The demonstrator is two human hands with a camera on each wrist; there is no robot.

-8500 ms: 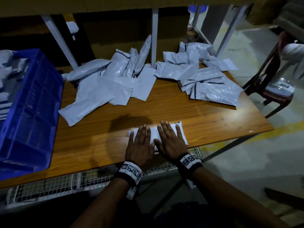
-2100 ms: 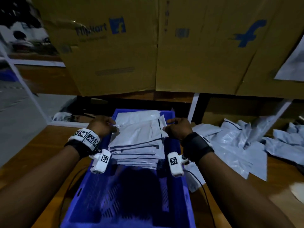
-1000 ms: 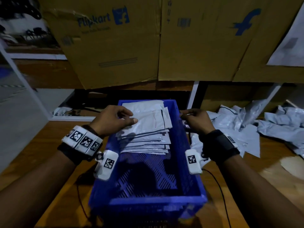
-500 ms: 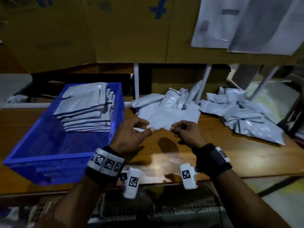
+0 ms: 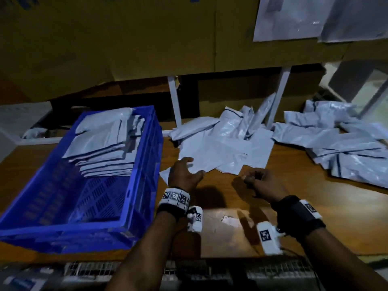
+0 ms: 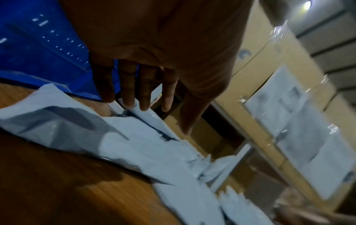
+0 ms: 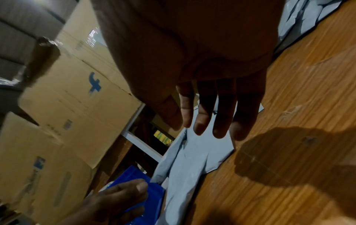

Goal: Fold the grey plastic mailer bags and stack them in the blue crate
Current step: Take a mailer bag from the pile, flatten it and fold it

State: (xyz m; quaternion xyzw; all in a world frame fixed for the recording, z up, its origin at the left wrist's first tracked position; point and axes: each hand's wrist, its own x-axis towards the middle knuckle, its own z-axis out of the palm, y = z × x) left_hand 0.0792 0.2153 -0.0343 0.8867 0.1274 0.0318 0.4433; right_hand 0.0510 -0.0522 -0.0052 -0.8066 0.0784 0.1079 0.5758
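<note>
The blue crate (image 5: 63,229) stands on the left of the table with a stack of folded grey mailers (image 5: 105,148) at its far end. To the crate's right lies a flat grey mailer (image 5: 210,156), the nearest of a loose pile. My left hand (image 5: 192,166) is spread over its near corner, fingers (image 6: 128,91) straight above the plastic; contact is unclear. In the left wrist view the mailer (image 6: 77,129) lies under the hand beside the crate wall (image 6: 38,53). My right hand (image 5: 252,179) hovers over bare wood, fingers (image 7: 204,118) loosely curled, holding nothing.
More loose mailers (image 5: 336,148) are heaped at the back right of the wooden table (image 5: 294,196). Cardboard boxes (image 5: 126,38) and white shelf posts (image 5: 174,101) wall off the back. A small paper scrap (image 5: 230,220) lies near the front edge.
Both hands have left the crate and its stack and moved right to the loose pile. The left hand has come down over the nearest mailer's corner.
</note>
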